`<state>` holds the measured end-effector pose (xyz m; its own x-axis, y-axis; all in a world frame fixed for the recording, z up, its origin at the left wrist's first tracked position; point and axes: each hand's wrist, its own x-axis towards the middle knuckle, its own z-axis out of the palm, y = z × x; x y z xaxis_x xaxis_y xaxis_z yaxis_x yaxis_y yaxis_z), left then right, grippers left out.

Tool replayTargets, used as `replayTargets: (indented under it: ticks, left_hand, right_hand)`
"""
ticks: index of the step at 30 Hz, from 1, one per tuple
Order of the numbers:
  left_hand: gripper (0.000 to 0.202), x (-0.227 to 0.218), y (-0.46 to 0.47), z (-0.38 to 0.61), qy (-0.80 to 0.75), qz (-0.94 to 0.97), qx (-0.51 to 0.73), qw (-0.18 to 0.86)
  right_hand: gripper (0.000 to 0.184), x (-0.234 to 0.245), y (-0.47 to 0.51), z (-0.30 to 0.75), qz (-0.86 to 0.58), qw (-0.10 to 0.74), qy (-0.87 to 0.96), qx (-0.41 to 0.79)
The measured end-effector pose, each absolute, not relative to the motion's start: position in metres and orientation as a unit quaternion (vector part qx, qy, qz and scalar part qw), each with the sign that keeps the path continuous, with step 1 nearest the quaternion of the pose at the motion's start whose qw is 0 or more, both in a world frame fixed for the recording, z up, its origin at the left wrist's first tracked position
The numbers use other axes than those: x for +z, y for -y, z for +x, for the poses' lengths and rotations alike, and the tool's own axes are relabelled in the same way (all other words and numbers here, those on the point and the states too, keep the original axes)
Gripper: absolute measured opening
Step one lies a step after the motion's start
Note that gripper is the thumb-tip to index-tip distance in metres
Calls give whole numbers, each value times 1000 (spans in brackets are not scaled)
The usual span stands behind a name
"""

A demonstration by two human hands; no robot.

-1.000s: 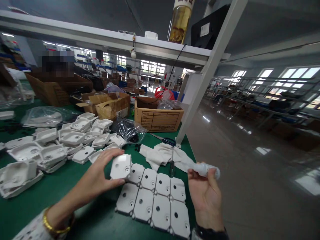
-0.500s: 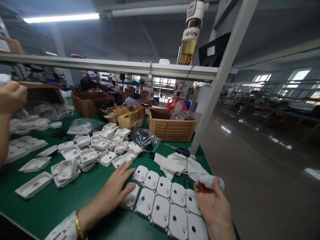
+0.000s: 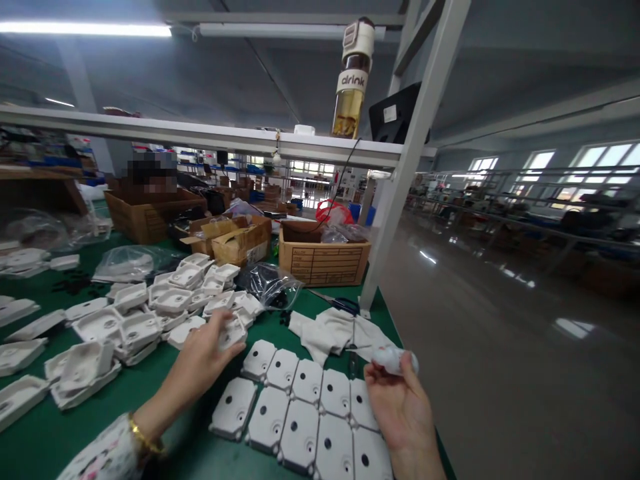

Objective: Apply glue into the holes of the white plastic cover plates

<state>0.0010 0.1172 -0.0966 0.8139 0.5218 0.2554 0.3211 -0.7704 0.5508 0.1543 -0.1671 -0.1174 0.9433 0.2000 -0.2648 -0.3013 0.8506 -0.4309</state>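
My left hand (image 3: 203, 360) reaches over the green bench and closes on a white square plastic cover (image 3: 231, 331) at the near edge of the loose pile (image 3: 165, 303). Just right of it lie two rows of flat white covers (image 3: 305, 413), set edge to edge, each with a hole. My right hand (image 3: 397, 403) hovers at the rows' right end, palm up, fingers closed round a small whitish tube-like object (image 3: 393, 359) that I cannot name.
A white cloth (image 3: 333, 331) and blue-handled scissors (image 3: 340, 303) lie behind the rows. Cardboard boxes (image 3: 323, 257), plastic bags (image 3: 267, 283) and more white parts crowd the bench. A slanted steel post (image 3: 400, 173) carries a shelf with a drink bottle (image 3: 350, 87). A person sits far left.
My left hand set a cover down at the rows' left end, then moved back to the loose pile and took hold of another. The right hand kept its object. The view swung about.
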Motion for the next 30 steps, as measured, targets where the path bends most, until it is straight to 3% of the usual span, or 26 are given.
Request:
replayTargets:
  ticks: [2, 4, 7, 15, 30]
  left_hand:
    - [57, -80, -99, 6, -210, 809, 204, 510]
    - [56, -67, -79, 16, -166, 613, 134, 760]
    - [53, -65, -51, 36, -101, 376, -8, 921]
    - [54, -104, -14, 60, -139, 247, -96, 954]
    - [52, -107, -10, 58, -173, 275, -97, 941]
  right_hand:
    - [23, -116, 165, 152, -251, 955, -89, 129]
    - [22, -113, 163, 149, -240, 957, -94, 134]
    - [19, -106, 157, 143, -209, 958, -134, 142]
    - [24, -106, 143, 133, -263, 952, -114, 105]
    - [38, -103, 141, 130, -415, 909, -31, -14]
